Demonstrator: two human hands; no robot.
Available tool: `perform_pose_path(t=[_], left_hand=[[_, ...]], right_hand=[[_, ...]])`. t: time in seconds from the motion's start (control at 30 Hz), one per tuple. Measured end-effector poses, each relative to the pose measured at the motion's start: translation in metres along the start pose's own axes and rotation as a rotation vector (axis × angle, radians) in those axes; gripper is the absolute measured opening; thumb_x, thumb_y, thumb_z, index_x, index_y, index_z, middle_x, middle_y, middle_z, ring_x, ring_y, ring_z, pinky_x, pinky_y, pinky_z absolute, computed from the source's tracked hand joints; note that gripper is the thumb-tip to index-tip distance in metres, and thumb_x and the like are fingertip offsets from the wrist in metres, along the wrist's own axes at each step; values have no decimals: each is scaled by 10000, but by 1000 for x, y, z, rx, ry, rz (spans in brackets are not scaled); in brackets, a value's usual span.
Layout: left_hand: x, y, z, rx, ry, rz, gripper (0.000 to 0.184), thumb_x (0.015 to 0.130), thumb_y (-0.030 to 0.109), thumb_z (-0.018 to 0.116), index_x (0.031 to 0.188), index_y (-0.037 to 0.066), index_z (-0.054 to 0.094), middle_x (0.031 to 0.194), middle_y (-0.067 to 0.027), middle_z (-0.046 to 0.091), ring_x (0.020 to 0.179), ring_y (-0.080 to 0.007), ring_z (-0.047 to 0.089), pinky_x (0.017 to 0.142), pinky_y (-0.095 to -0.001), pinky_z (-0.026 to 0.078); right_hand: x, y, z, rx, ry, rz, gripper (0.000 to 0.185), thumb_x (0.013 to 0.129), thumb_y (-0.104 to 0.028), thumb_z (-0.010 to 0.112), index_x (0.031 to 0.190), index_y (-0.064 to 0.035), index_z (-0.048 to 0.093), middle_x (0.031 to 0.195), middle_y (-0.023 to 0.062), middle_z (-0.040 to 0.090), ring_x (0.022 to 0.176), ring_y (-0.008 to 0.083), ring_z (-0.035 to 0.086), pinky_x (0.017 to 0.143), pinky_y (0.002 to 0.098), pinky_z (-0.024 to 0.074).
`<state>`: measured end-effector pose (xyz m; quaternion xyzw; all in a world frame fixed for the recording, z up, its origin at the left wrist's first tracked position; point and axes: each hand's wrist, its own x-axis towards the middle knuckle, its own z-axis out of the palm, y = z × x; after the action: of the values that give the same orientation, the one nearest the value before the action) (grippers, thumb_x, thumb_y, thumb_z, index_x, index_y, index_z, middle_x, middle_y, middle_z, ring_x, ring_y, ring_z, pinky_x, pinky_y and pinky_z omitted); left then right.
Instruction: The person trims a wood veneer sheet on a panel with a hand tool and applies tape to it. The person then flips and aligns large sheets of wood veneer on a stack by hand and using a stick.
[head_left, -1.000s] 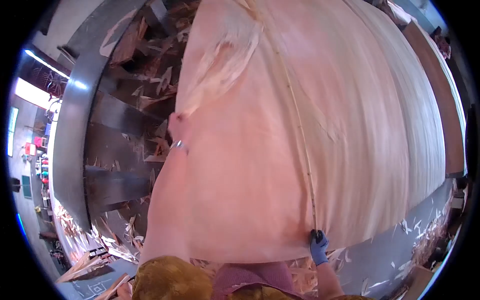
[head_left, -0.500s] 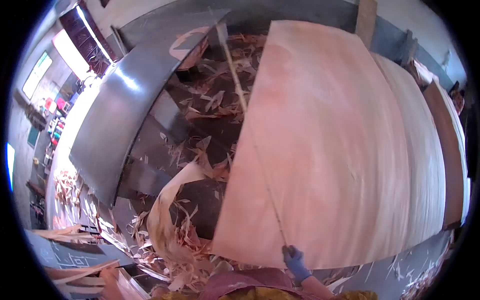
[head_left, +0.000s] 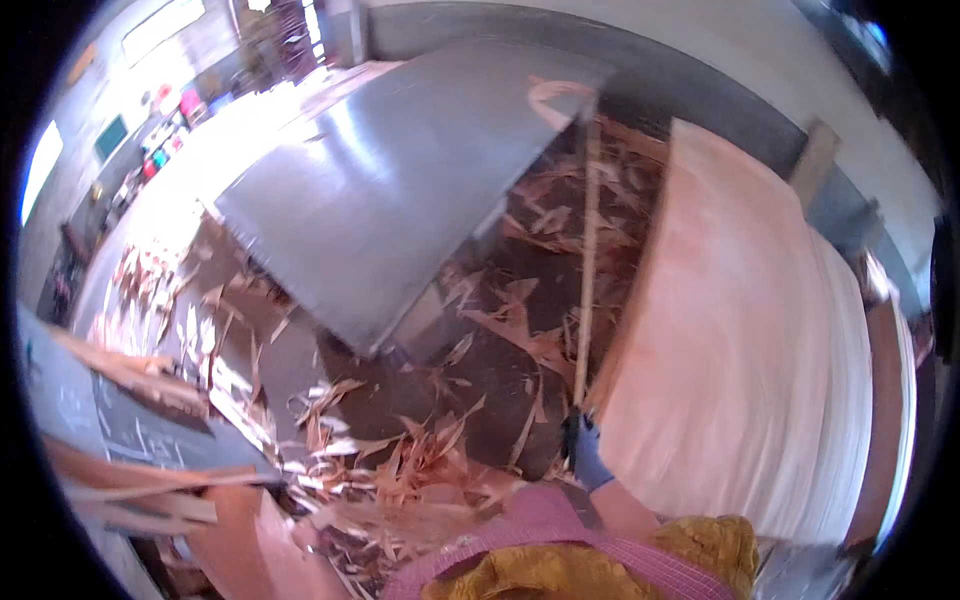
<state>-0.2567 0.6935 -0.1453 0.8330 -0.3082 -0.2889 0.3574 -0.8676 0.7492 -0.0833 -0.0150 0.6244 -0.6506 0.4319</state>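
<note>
My right hand (head_left: 592, 458), in a blue glove with dark fingers, is closed around the near end of a long thin wooden stick (head_left: 587, 250). The stick points away from me, over the gap beside a tall stack of wood veneer sheets (head_left: 740, 340). This hand is close to the stack's near left corner. Pale pinkish wood shows on the top sheet. I cannot make out my left hand in the view.
A grey metal-topped table (head_left: 370, 190) stands on the left. Torn veneer scraps (head_left: 430, 470) litter the dark floor between table and stack. Wood strips (head_left: 150, 480) lie at lower left. A board (head_left: 815, 165) leans by the back wall; a brown panel (head_left: 882, 420) stands at right.
The view has turned left. The stick, earlier lying across the top sheet, is now over the gap left of the stack. A long curled veneer strip near the gap no longer shows.
</note>
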Motion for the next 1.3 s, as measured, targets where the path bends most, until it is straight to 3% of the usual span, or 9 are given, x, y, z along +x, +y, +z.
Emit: perform_pose_path(t=[0.17, 0.33, 0.43, 0.53, 0.57, 0.6, 0.8, 1.13, 1.3], left_hand=[[108, -23, -69, -502, 249, 118, 103, 867, 68, 542, 912, -2, 602, 807, -105, 631, 661, -169, 646, 482, -283, 520], [190, 43, -95, -290, 331, -15, 137, 870, 83, 553, 759, 35, 489, 670, -24, 517, 563, -116, 547, 451, -283, 454], [267, 8, -92, 283, 374, 199, 119, 856, 87, 540, 831, -23, 575, 756, -128, 607, 673, -267, 562, 635, -398, 469], [279, 34, -102, 455, -156, -163, 304, 893, 143, 509, 1111, -67, 537, 1130, -229, 575, 1081, -338, 549, 984, -457, 412], [294, -32, -90, 522, 116, 249, 214, 844, 161, 513, 911, -37, 557, 862, -284, 583, 776, -453, 555, 711, -523, 459], [287, 10, -103, 781, -79, 109, 250, 837, 190, 541, 942, -29, 598, 819, -299, 602, 661, -458, 564, 618, -536, 459], [402, 21, -106, 679, -302, -316, 358, 824, 266, 591, 1064, 1, 614, 896, -260, 646, 749, -414, 613, 708, -506, 483], [829, 117, -188, 594, -299, -170, 460, 767, 268, 628, 1174, 54, 604, 1016, -194, 684, 972, -357, 647, 887, -443, 502], [1096, 229, -181, -52, -238, -313, 206, 872, 91, 566, 1069, 29, 558, 787, -73, 621, 586, -138, 615, 465, -257, 499]], right_hand=[[61, -4, 114, -24, 156, -193, 251, 946, -374, 570, 847, -144, 583, 664, -15, 499, 532, 112, 433, 467, 294, 350], [105, 21, 288, -18, 43, -176, 264, 938, -355, 599, 827, -119, 558, 617, -7, 479, 452, 118, 405, 404, 290, 318], [147, 53, 436, 106, -143, -129, 310, 932, -400, 611, 796, -131, 539, 544, -22, 445, 410, 105, 395, 373, 284, 301], [92, 40, 591, 64, -267, -41, 383, 896, -490, 625, 788, -148, 492, 504, -40, 398, 367, 97, 369, 336, 261, 296], [89, 44, 637, 74, -297, 2, 384, 893, -492, 629, 790, -149, 490, 505, -40, 396, 369, 96, 368, 335, 260, 297], [87, 52, 680, 86, -327, 39, 386, 890, -493, 632, 793, -149, 487, 507, -40, 394, 370, 95, 367, 334, 259, 297], [107, 114, 928, 63, -451, 57, 396, 890, -491, 628, 792, -132, 491, 506, -45, 378, 371, 99, 365, 340, 265, 315], [74, 181, 1243, 66, -329, 28, 375, 887, -453, 649, 793, -106, 543, 514, -25, 441, 370, 103, 415, 339, 266, 340], [117, 211, 1367, 45, -236, -39, 398, 871, -489, 652, 804, -114, 535, 523, -42, 408, 371, 94, 382, 344, 265, 337]])
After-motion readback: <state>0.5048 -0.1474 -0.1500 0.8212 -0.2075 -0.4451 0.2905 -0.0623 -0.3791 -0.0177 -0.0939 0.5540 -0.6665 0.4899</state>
